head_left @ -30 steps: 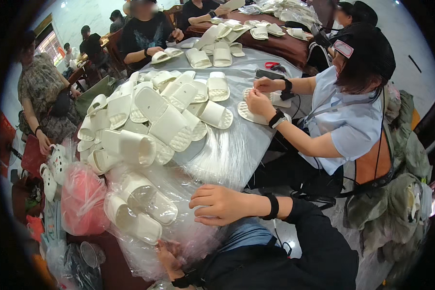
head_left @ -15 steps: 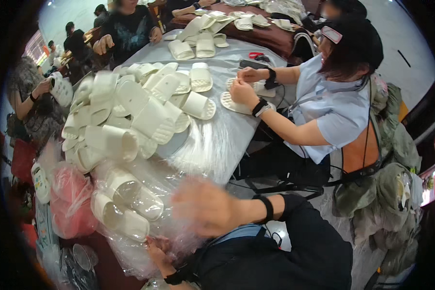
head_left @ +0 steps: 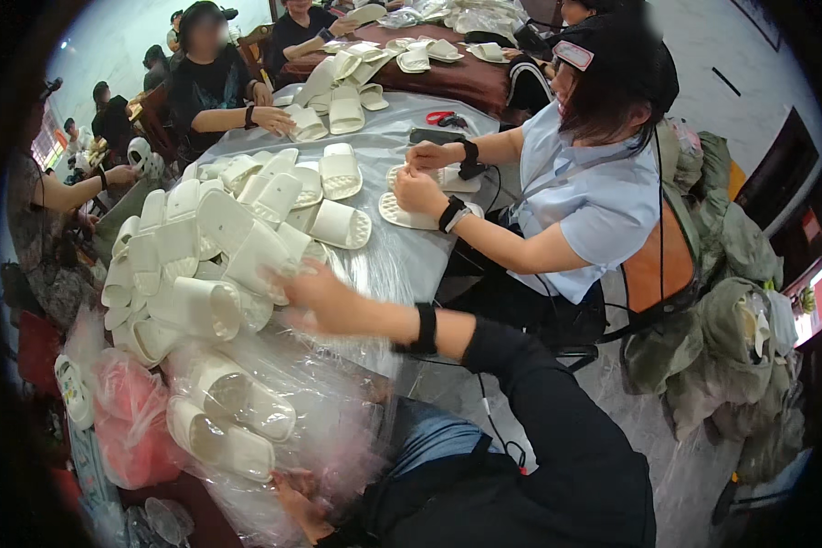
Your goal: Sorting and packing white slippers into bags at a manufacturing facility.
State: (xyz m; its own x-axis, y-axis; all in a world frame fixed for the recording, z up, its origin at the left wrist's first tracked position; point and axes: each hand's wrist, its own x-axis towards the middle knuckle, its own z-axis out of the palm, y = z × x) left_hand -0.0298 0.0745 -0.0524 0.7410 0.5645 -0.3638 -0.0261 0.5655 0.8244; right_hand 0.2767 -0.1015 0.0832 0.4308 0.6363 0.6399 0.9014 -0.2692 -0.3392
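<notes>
My left hand (head_left: pixel 303 507) is low at the front, its fingers closed on the edge of a clear plastic bag (head_left: pixel 342 425) beside a slipper's end. A pair of cream slippers (head_left: pixel 239 449) lies side by side under the clear film. Over the right edge of a big heap of cream slippers (head_left: pixel 175 239) is my right hand (head_left: pixel 324 300), smeared by motion. Its fingertips are at a slipper (head_left: pixel 258 263) in the heap; whether they grip it is unclear.
Clear plastic strips (head_left: pixel 379 274) lie on the grey-covered table (head_left: pixel 429 306). At the right, a co-worker (head_left: pixel 575 210) handles a slipper pair (head_left: pixel 411 215). Another person (head_left: pixel 212 87) touches slippers at the far side. A pink plastic bag (head_left: pixel 132 420) sits at the left.
My right hand has moved up and forward from above the bagged pair to the heap. The far co-worker's hand has come down onto the slippers. The whole view has shifted slightly.
</notes>
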